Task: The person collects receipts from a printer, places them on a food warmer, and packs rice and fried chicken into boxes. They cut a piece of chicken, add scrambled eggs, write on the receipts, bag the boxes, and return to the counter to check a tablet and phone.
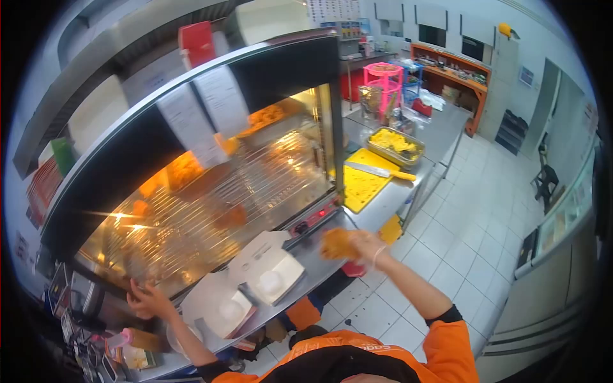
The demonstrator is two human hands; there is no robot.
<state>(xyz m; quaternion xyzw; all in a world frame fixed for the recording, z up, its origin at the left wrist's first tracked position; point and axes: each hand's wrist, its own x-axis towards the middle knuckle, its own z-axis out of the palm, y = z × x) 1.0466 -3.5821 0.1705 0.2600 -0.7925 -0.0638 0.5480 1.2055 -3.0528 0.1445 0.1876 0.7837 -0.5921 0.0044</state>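
Observation:
My right hand (370, 247) is closed on a piece of golden fried food (338, 244), held over the metal counter's edge to the right of the boxes. Low on the left, my left hand (148, 301) is by the bottom edge of the lit glass warmer (211, 198), fingers apart and nothing visible in it. Between my hands are two open cardboard boxes, one on the left (204, 305) and one on the right (287, 271), each with a rounded white item inside. Fried pieces lie on the warmer's wire racks.
A yellow cutting board (365, 185) holds a large knife (377, 170), with a metal tray of yellow food (397, 145) behind it. A squeeze bottle (142, 339) is at the lower left. Pink shelves (384, 83) stand farther back, and white tiled floor (460, 255) is at the right.

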